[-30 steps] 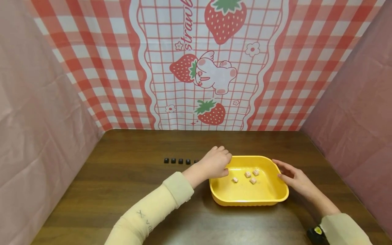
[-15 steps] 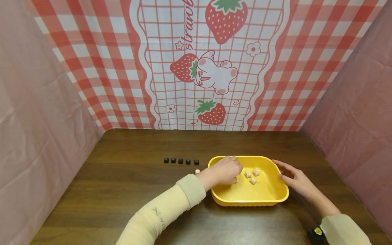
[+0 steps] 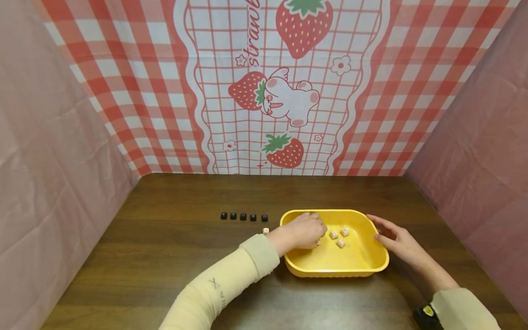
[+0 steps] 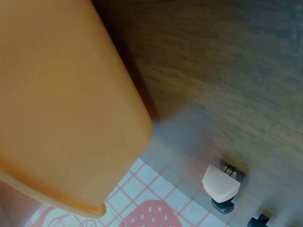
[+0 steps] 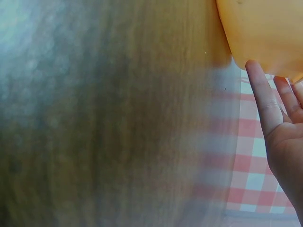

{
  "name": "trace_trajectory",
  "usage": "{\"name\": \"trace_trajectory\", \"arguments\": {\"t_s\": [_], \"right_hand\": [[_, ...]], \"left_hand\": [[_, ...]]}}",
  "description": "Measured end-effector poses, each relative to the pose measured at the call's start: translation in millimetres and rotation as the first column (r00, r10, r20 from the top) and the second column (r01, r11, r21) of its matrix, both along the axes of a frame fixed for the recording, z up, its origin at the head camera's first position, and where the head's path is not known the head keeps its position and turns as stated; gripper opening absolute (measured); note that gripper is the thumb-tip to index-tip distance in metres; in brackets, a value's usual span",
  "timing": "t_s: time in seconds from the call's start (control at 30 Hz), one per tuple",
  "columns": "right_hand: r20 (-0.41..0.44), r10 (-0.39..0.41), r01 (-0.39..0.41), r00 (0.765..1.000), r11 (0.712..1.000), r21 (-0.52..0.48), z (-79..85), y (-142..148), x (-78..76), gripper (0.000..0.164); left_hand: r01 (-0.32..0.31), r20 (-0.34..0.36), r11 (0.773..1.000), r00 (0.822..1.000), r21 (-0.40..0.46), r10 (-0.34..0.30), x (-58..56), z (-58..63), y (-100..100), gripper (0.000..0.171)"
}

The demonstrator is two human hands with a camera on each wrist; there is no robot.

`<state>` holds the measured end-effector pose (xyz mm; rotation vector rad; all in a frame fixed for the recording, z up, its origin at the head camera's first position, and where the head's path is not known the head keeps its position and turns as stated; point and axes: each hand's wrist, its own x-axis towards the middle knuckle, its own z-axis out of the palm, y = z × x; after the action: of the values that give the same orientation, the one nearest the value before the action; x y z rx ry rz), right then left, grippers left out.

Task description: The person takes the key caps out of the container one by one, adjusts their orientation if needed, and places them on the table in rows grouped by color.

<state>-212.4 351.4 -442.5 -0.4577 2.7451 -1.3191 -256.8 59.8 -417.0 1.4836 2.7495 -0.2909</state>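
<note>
In the head view, my left hand (image 3: pixel 304 230) is inside the yellow basin (image 3: pixel 334 271), fingers curled, pinching a small cream keycap mostly hidden beneath the fingertips. Several other cream keycaps (image 3: pixel 340 244) lie on the basin floor just right of those fingers. My right hand (image 3: pixel 398 243) touches the basin's right end with straight thumb and fingers. From the right wrist view, the right thumb (image 5: pixel 262 97) presses against the outer wall. Left of the basin, a row of black keycaps (image 3: pixel 243 217) runs across the table, and one cream keycap (image 3: pixel 266 231) sits below its right end.
The dark wooden table (image 3: pixel 165 256) ends at a red-checked strawberry cloth (image 3: pixel 284 91) at the back. Pink fabric (image 3: pixel 53 137) walls off both sides. By the right sleeve is a black device (image 3: pixel 426 316) at the wrist.
My left hand has moved right and down from the basin's left rim onto the nearest cream keycap, uncovering the last black keycap and the cream one below. The right hand stays put.
</note>
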Motion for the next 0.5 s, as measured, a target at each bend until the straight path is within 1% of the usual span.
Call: {"name": "trace_trajectory", "arguments": {"t_s": [0.27,0.5], "right_hand": [[0.001,0.007,-0.007,1.0,1.0,-0.015,-0.5,0.5,-0.4,0.053],[-0.007,0.015,-0.015,1.0,0.999,-0.031,-1.1,0.4,-0.8,0.053]], "left_hand": [[-0.021,0.04,1.0,0.999,0.017,0.02,-3.5,-4.1,0.1,0.021],[0.001,0.031,1.0,1.0,0.024,-0.002,-5.8,-5.5,0.6,0.015]]}}
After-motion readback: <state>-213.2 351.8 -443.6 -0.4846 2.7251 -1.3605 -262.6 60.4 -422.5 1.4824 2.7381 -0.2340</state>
